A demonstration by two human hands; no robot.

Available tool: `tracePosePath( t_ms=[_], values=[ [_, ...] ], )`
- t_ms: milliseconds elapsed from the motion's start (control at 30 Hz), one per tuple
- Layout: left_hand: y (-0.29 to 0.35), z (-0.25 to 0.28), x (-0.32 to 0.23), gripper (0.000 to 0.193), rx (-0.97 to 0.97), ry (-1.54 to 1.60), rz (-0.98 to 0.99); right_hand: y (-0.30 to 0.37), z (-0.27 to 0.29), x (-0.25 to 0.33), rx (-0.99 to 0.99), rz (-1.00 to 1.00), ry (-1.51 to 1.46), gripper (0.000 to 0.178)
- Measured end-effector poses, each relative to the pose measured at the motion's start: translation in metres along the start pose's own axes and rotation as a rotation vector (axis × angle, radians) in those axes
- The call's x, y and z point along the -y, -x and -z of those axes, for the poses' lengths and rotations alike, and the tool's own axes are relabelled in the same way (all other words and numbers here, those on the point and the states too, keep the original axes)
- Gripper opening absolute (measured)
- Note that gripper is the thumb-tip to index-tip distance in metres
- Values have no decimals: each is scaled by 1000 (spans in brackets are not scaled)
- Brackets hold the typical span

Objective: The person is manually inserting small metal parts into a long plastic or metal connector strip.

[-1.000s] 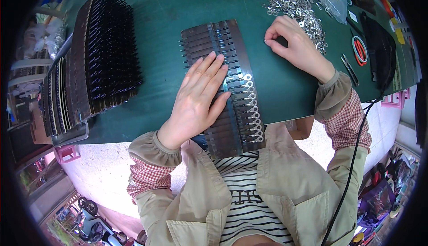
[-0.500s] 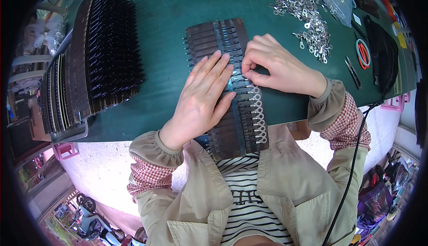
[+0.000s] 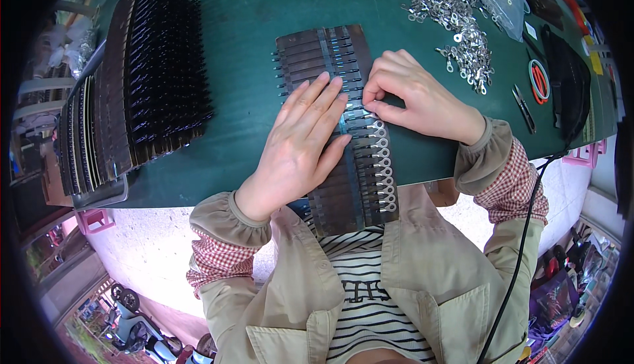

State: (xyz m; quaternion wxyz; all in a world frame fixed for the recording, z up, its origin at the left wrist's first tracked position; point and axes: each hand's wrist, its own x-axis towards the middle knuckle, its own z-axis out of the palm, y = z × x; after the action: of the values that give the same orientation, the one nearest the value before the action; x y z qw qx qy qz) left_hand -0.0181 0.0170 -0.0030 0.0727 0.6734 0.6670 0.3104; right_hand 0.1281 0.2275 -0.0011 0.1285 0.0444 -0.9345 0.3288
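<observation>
The brown oblong board (image 3: 337,174) points lengthwise away beneath your spread left hand (image 3: 290,143); your right hand (image 3: 413,97) pinches, content hidden. Green tabletop (image 3: 254,24), pale floor (image 3: 158,252).

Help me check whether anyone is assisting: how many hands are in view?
2. The left hand lies palm-down on the brown board; the right hand is at its right edge, by the far end of the row of ring terminals. No other hand shows.
</observation>
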Motion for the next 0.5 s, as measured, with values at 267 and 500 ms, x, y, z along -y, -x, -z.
tracePosePath(
  t_ms=[267,500],
  values=[
    [0,0,0,53,-1,5,-4,5,-8,-1,-65,23,4,11],
    [0,1,1,53,10,2,-18,9,-14,6,-151,4,38,11]
  ],
)
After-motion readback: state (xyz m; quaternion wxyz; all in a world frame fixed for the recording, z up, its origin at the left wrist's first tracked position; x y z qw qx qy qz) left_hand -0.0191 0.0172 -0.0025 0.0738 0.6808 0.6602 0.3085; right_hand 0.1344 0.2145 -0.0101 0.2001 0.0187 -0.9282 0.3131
